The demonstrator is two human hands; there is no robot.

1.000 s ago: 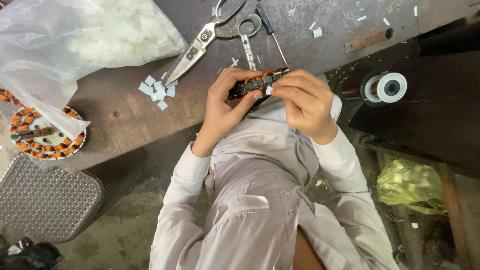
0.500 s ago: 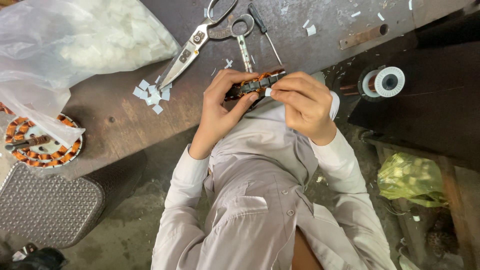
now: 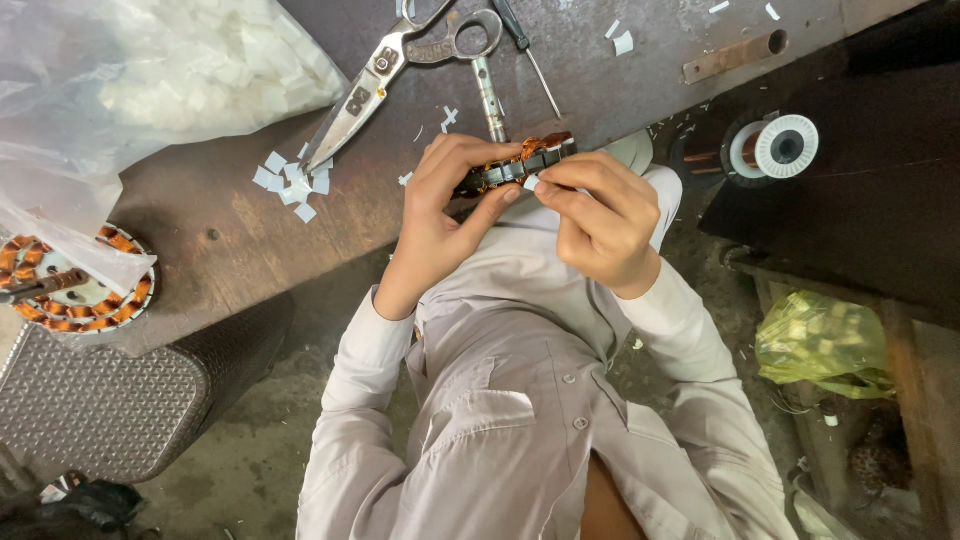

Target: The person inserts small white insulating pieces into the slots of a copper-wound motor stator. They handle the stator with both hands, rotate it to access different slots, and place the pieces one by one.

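Note:
Both my hands hold a small motor stator (image 3: 528,160) with copper windings, seen edge-on, just above the near edge of the dark workbench (image 3: 220,240). My left hand (image 3: 440,215) grips its left end from below, thumb and fingers wrapped round it. My right hand (image 3: 600,220) is at its right side, and its fingertips pinch a small white paper slip (image 3: 531,183) against the stator's slots. My light grey shirt fills the lower part of the head view.
Large scissors (image 3: 400,65), a screwdriver (image 3: 527,50) and cut white paper bits (image 3: 290,182) lie on the bench. A clear bag of white pieces (image 3: 150,70) covers the left. Another wound stator (image 3: 75,285), a copper wire spool (image 3: 775,147), a green bag (image 3: 820,340) and a ribbed metal plate (image 3: 90,410) surround me.
My hands keep the stator in the same grip with only small finger shifts. The view has drifted a little, so the bench items sit slightly higher and further left.

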